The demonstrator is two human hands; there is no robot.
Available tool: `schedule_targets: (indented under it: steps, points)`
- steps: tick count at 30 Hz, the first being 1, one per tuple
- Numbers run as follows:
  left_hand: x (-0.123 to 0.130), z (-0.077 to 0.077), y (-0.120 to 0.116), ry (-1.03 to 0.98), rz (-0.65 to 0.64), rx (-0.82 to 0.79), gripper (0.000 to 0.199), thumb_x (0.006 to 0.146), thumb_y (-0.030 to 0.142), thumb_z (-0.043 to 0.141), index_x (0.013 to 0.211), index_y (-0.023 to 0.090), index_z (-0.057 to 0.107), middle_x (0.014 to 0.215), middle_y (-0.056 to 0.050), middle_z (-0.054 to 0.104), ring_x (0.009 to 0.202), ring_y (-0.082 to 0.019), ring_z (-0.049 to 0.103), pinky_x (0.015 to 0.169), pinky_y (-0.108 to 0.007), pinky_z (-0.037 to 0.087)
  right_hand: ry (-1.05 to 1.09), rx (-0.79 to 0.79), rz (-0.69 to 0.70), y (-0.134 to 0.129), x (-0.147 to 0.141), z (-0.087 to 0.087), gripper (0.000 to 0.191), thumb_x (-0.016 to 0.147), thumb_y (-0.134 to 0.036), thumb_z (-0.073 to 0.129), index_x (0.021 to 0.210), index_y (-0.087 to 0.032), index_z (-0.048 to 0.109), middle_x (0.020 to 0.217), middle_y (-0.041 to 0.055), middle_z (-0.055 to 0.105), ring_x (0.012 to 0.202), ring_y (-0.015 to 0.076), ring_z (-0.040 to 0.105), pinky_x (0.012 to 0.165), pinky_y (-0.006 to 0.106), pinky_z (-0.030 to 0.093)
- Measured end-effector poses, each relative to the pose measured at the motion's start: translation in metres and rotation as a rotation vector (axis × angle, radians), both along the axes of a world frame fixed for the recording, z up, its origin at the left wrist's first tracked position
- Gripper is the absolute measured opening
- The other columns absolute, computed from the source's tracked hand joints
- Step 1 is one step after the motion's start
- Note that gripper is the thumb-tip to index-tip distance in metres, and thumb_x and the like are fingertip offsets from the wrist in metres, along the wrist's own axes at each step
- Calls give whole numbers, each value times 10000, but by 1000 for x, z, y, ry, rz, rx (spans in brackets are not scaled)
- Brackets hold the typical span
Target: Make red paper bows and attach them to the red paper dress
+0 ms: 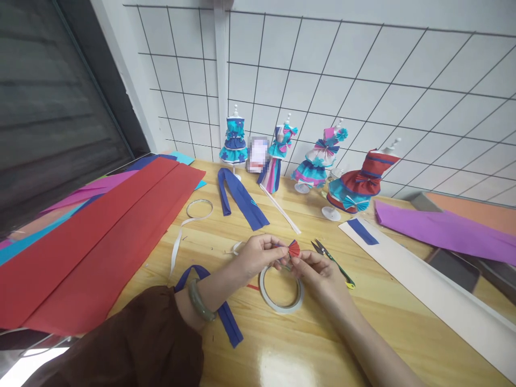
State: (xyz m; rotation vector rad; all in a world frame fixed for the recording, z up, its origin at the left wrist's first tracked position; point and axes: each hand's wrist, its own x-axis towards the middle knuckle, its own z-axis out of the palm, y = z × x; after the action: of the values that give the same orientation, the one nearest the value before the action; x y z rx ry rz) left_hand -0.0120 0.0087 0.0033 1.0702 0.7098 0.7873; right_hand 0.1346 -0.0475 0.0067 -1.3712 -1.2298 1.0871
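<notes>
My left hand (262, 253) and right hand (322, 271), fingers pinched closed, share small red fan piece (294, 248) above tape roll (264, 293). Looks light, soft, easily crushed; I'd grip gathered pleats gently. Surface (258, 355) beneath.

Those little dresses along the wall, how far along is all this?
Four small dresses look done: they stand dressed on their stands, bows on at least three. In work is a small red pleated fan, pinched between the left hand and right hand. Still loose are blue strips and large red sheets; how much remains to be made, I can't tell.
</notes>
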Motion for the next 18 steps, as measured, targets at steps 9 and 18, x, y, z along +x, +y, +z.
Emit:
schedule_targets:
  steps: [9,18]
  points:
    - [0,6,-2,57,-6,62,265,637,309,671,767,92,589,648,-32,608,532,-80,539,525,-211,442,85,15,-18,0,5,3,242,704,-370,650,858,-183,654,689,18,640,613,135,563,596,256,446]
    - [1,7,-3,78,55,79,201,632,264,658,723,99,588,643,-32,625,523,-85,553,555,-221,446,191,-7,-2,2,3,-6,199,680,-322,691,812,-176,657,762,36,668,663,131,579,598,231,455]
